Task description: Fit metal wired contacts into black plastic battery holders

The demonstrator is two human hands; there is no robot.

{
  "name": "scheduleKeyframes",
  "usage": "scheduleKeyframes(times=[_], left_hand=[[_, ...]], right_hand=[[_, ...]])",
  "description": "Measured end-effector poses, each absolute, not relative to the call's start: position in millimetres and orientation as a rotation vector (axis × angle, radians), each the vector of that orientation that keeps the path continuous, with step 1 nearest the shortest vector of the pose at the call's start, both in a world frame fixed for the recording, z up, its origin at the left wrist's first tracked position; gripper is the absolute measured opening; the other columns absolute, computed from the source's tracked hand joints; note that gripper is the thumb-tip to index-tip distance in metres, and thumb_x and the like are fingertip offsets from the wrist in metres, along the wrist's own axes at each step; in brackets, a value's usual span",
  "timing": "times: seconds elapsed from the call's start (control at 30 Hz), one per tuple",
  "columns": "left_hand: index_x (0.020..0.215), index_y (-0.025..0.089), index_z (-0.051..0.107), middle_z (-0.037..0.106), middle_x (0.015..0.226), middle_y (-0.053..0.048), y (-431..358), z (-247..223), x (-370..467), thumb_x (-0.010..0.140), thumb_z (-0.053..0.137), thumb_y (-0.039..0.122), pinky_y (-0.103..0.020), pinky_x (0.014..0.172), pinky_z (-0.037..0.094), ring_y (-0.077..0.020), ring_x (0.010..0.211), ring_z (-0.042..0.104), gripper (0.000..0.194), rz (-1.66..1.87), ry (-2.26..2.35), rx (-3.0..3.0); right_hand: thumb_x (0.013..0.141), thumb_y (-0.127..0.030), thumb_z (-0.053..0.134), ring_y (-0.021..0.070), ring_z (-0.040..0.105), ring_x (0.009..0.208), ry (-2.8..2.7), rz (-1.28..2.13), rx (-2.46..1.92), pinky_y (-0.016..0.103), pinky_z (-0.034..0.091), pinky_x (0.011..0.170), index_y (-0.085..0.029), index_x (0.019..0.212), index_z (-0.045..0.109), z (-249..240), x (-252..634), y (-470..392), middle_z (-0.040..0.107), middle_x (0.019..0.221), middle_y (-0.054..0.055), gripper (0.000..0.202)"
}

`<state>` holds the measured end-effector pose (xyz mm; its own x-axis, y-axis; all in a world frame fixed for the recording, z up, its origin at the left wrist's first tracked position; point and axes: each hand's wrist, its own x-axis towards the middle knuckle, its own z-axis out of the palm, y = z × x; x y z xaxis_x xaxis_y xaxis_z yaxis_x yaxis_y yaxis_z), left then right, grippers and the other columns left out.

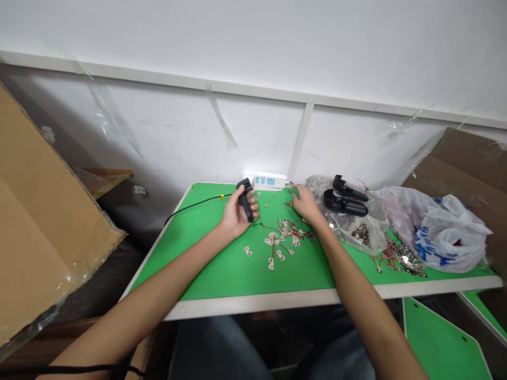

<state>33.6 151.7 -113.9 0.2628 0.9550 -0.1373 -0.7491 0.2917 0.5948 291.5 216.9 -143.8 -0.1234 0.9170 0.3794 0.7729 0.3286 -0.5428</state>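
Note:
My left hand [236,214] is closed around a black plastic housing [246,203], held above the left part of the green table. A black cable [198,202] with a yellow tag runs left from near this hand. My right hand [304,202] reaches to the right end of the white power strip [269,180], its index finger stretched out and thumb apart; the other fingers are partly hidden. I cannot tell whether its fingertip touches the strip. Between and below the hands lie small metal contact pieces [271,240], several with red wires, in a loose pile.
Two black plastic shells [345,203] rest on a clear bag [372,224] of metal pieces at right. Beside it are another wired pile [402,257] and a white plastic bag [447,232]. Cardboard [47,211] stands at left; a wall [253,126] backs the green table [222,274].

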Motion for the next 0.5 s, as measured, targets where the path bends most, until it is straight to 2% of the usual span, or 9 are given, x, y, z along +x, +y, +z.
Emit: scheduleKeyframes(times=[0.1, 0.27, 0.5], left_hand=[[0.102, 0.016, 0.068, 0.061, 0.074, 0.000, 151.4, -113.0, 33.1, 0.087, 0.075, 0.054, -0.024, 0.048, 0.046, -0.0120, 0.057, 0.058, 0.042, 1.199, 0.495, 0.440], [0.103, 0.015, 0.069, 0.065, 0.079, -0.004, 151.3, -111.7, 31.2, 0.091, 0.067, 0.058, -0.025, 0.051, 0.050, -0.0138, 0.061, 0.061, 0.045, 1.198, 0.485, 0.385], [0.102, 0.014, 0.068, 0.066, 0.080, -0.006, 151.6, -110.9, 31.5, 0.092, 0.065, 0.056, -0.026, 0.052, 0.050, -0.0148, 0.062, 0.062, 0.044, 1.208, 0.479, 0.359]], right_hand=[[0.092, -0.008, 0.050, 0.0324, 0.060, 0.139, -2.035, 0.244, -1.498, 0.048, 0.041, 0.123, -0.010, 0.143, 0.063, -146.3, 280.0, 223.4, 0.066, 0.145, 0.020, 0.053], [0.095, -0.008, 0.047, 0.0272, 0.065, 0.131, -2.143, 0.310, -1.418, 0.042, 0.046, 0.119, -0.017, 0.127, 0.076, -148.2, 277.2, 218.3, 0.073, 0.137, 0.011, 0.044], [0.096, -0.007, 0.049, 0.0250, 0.070, 0.120, -2.216, 0.352, -1.285, 0.041, 0.051, 0.111, -0.018, 0.116, 0.080, -141.2, 276.9, 197.6, 0.079, 0.125, 0.009, 0.039]])
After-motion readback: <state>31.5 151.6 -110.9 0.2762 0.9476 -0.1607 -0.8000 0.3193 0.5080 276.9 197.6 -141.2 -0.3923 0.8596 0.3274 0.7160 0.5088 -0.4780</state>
